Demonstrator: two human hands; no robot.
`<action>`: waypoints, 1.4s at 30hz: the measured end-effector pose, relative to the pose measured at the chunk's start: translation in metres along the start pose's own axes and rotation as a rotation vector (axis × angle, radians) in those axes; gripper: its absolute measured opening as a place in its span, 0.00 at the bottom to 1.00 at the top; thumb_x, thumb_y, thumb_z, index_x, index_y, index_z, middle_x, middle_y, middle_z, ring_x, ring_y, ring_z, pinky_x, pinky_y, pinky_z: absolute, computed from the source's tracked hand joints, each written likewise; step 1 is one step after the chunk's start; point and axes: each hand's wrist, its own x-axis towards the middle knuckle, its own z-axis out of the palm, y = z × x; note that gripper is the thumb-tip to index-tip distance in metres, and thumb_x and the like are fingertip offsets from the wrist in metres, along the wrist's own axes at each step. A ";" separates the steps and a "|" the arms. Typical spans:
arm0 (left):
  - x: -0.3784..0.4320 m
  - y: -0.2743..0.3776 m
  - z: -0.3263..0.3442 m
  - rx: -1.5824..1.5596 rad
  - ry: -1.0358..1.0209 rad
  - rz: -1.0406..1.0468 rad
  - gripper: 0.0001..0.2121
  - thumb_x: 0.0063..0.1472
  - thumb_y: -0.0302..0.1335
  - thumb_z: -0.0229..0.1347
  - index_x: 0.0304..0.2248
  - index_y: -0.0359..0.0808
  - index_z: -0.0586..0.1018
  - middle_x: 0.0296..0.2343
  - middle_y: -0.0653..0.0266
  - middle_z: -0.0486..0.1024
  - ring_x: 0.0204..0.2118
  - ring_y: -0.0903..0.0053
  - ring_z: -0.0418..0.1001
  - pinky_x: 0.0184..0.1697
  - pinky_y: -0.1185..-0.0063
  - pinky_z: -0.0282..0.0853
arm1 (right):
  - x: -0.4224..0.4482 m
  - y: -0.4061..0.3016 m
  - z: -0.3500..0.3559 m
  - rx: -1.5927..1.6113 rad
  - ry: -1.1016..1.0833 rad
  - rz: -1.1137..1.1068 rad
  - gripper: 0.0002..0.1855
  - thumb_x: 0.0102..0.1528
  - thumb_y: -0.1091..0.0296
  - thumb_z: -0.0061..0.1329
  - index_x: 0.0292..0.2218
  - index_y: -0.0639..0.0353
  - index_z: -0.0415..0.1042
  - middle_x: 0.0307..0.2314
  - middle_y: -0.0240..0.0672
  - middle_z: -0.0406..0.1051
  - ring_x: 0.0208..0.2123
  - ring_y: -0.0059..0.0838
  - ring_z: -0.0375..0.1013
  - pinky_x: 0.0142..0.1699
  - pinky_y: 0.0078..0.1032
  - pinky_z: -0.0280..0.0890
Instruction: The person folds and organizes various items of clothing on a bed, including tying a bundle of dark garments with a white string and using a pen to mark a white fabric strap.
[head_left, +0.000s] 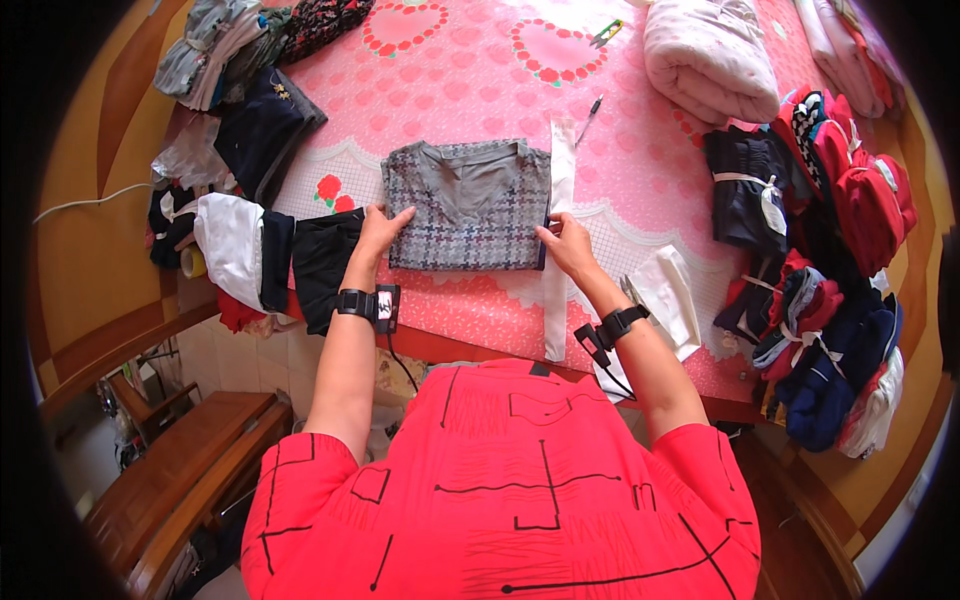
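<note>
A folded grey V-neck top (469, 210) with a houndstooth pattern lies flat before me on the table. At its left edge, my left hand (384, 231) grips it with the thumb on top. My right hand (568, 244) grips the right edge the same way; its fingertips are partly hidden. A long white fabric strip (556, 315) runs beside the top's right edge and passes by my right hand. Its upper end bears writing. Folded black cloth (328, 259) lies just left of my left hand.
Near the strip lies a pen (595, 107); thread snips (607, 34) rest farther back. Scissors (630, 289) and white cloth (671, 300) are right of my right forearm. Tied clothing bundles (750, 187) line the right side, below a rolled quilt (709, 60). Dark folded clothes (262, 139) lie left.
</note>
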 end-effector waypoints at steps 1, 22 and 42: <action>0.001 0.001 0.002 -0.043 -0.055 -0.036 0.33 0.49 0.44 0.62 0.44 0.21 0.68 0.38 0.50 0.73 0.39 0.72 0.73 0.42 0.76 0.67 | 0.003 0.000 0.001 0.001 -0.008 0.005 0.26 0.47 0.55 0.57 0.40 0.67 0.70 0.26 0.42 0.75 0.29 0.32 0.75 0.36 0.26 0.68; -0.063 -0.086 -0.105 0.389 0.759 0.181 0.16 0.50 0.31 0.59 0.38 0.35 0.73 0.35 0.54 0.71 0.36 0.62 0.70 0.43 0.70 0.65 | -0.011 0.071 -0.009 0.217 0.013 0.064 0.07 0.53 0.67 0.50 0.29 0.60 0.69 0.17 0.28 0.69 0.19 0.17 0.67 0.26 0.18 0.61; -0.065 -0.130 -0.138 -0.369 0.170 -0.036 0.21 0.46 0.27 0.62 0.42 0.30 0.74 0.34 0.61 0.76 0.34 0.75 0.73 0.38 0.79 0.68 | -0.013 0.070 -0.003 0.117 0.005 0.006 0.07 0.51 0.70 0.52 0.29 0.59 0.67 0.17 0.27 0.68 0.16 0.16 0.65 0.22 0.17 0.61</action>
